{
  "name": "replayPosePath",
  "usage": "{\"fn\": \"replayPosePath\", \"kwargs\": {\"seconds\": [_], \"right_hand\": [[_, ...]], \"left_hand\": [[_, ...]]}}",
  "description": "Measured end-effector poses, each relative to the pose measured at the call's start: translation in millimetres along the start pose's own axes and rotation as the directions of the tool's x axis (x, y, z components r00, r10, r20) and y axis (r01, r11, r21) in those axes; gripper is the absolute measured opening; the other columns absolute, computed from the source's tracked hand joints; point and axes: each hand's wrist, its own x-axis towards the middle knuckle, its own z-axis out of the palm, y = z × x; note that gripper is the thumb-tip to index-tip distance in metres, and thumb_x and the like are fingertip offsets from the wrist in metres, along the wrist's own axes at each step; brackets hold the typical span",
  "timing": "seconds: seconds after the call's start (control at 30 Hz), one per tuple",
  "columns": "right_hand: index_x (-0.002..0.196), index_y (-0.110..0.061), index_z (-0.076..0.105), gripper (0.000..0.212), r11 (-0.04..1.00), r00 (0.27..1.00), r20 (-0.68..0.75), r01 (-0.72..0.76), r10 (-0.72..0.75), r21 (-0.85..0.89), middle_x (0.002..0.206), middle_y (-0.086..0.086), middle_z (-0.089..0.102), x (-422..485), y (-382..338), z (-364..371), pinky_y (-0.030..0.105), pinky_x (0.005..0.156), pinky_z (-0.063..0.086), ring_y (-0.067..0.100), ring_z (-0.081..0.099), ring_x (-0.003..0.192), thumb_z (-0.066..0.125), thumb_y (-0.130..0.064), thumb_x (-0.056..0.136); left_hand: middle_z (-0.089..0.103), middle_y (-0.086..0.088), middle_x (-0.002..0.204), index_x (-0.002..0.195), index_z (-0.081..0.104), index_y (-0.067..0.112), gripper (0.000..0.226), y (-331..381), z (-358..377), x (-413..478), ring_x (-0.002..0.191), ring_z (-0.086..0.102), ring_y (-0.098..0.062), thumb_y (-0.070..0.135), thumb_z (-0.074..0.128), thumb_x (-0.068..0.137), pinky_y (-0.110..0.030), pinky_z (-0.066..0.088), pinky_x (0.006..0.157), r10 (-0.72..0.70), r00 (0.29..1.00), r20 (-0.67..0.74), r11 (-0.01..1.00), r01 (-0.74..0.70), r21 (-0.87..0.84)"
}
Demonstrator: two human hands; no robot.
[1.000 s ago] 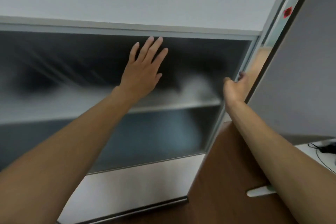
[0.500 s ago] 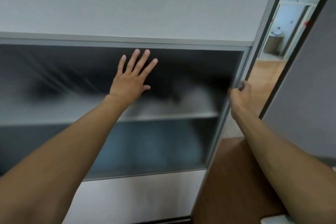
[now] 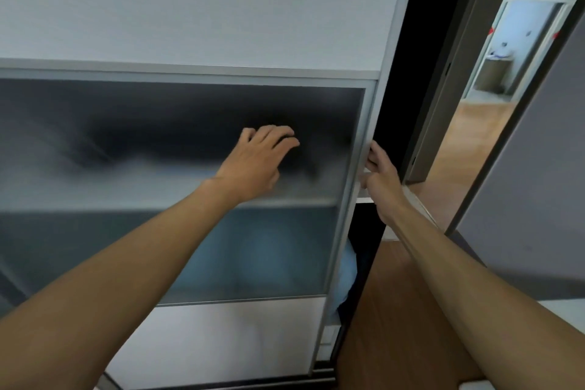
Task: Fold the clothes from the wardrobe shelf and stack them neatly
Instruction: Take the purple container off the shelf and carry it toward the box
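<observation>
A wardrobe sliding door with a frosted glass panel fills the view. My left hand rests flat on the glass, fingers bent and slightly spread. My right hand is curled around the door's metal right edge. A dark gap shows beside that edge. Light blue clothes peek out in the gap below a white shelf edge. More clothes show only as blurred dark, white and blue shapes behind the glass.
A brown wooden surface lies at lower right beside the wardrobe. A grey panel stands at the right. Between them an open doorway leads to a room with a wooden floor.
The door has slid left, opening a dark gap at its right edge. My left hand's fingers went from stretched flat to bent on the glass. My right hand stays on the door edge.
</observation>
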Motion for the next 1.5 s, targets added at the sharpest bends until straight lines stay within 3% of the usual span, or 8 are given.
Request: {"fn": "replayPosePath", "kwargs": {"seconds": [0.1,0.2,0.4,0.53,0.77,0.9,1.2,1.5], "right_hand": [[0.148,-0.028,0.042,0.067,0.999,0.993,0.114,0.021,-0.016,-0.047,0.135,-0.004,0.058,-3,-1,17,0.029,0.097,0.052,0.011,0.059,0.121,0.06,0.004,0.091],[0.15,-0.029,0.039,0.067,0.997,0.968,0.25,0.018,0.0,-0.069,0.13,-0.013,0.057,-2,-3,34,0.016,0.079,0.054,-0.007,0.062,0.107,0.058,0.002,0.094],[0.151,-0.023,0.038,0.08,0.976,0.875,0.48,0.042,0.067,-0.214,0.138,-0.004,0.052,13,-6,60,0.011,0.079,0.05,-0.006,0.059,0.113,0.042,0.023,0.087],[0.146,-0.014,0.046,0.067,0.873,0.845,0.523,0.17,0.11,-0.458,0.132,-0.003,0.052,30,8,62,-0.002,0.079,0.04,0.005,0.052,0.114,0.037,0.017,0.087],[0.15,-0.01,0.038,0.058,0.592,0.897,0.307,0.066,0.317,-0.803,0.153,0.015,0.038,61,60,26,0.033,0.112,0.034,0.031,0.039,0.138,0.052,-0.006,0.094],[0.147,-0.01,0.042,0.055,0.46,0.877,0.288,0.089,0.384,-0.883,0.149,0.015,0.041,53,71,16,0.04,0.112,0.037,0.034,0.042,0.134,0.053,-0.013,0.094],[0.152,-0.015,0.035,0.064,0.439,0.849,0.397,0.227,0.349,-0.869,0.15,0.014,0.037,46,74,0,0.04,0.113,0.034,0.032,0.037,0.136,0.059,-0.019,0.093],[0.152,-0.017,0.029,0.068,0.354,0.833,0.417,0.29,0.363,-0.889,0.148,0.012,0.035,48,79,-2,0.042,0.109,0.036,0.033,0.036,0.132,0.058,-0.029,0.092]], "left_hand": [[0.068,0.0,0.116,0.127,0.056,0.024,0.035,15,6,15,0.099,0.063,-0.027,0.023,0.049,0.092,-0.037,0.042,0.081,-0.105,0.99,0.095,0.98,0.119,-0.161],[0.07,0.001,0.093,0.105,0.062,0.027,0.02,23,20,22,0.073,0.057,-0.025,0.033,0.046,0.095,-0.034,0.035,0.068,-0.234,0.957,0.17,0.954,0.26,-0.152],[0.051,0.003,0.08,0.082,0.057,0.025,0.049,24,41,34,0.078,0.051,-0.022,0.073,0.048,0.085,-0.035,0.036,0.069,-0.407,0.797,0.448,0.857,0.502,-0.116],[0.055,-0.001,0.08,0.07,0.048,0.021,0.045,5,43,24,0.076,0.049,-0.024,0.06,0.052,0.091,-0.035,0.035,0.066,-0.544,0.745,0.386,0.787,0.613,-0.073],[0.066,-0.012,0.116,0.111,0.066,0.014,0.043,-16,51,-10,0.108,0.061,-0.036,0.044,0.036,0.1,-0.038,0.039,0.079,-0.67,0.641,0.375,0.693,0.721,0.006],[0.066,-0.013,0.119,0.115,0.066,0.015,0.046,-31,48,-31,0.11,0.061,-0.036,0.043,0.033,0.101,-0.038,0.038,0.08,-0.745,0.563,0.358,0.62,0.782,0.06],[0.066,-0.016,0.115,0.114,0.064,0.012,0.029,-46,48,-68,0.108,0.061,-0.038,0.023,0.048,0.092,-0.038,0.037,0.079,-0.903,0.289,0.318,0.331,0.94,0.085],[0.047,-0.024,0.137,0.137,0.04,-0.006,0.06,-47,49,-85,0.123,0.051,-0.043,0.022,0.062,0.088,-0.046,0.047,0.102,-0.887,0.055,0.458,-0.035,0.982,-0.186]]}}
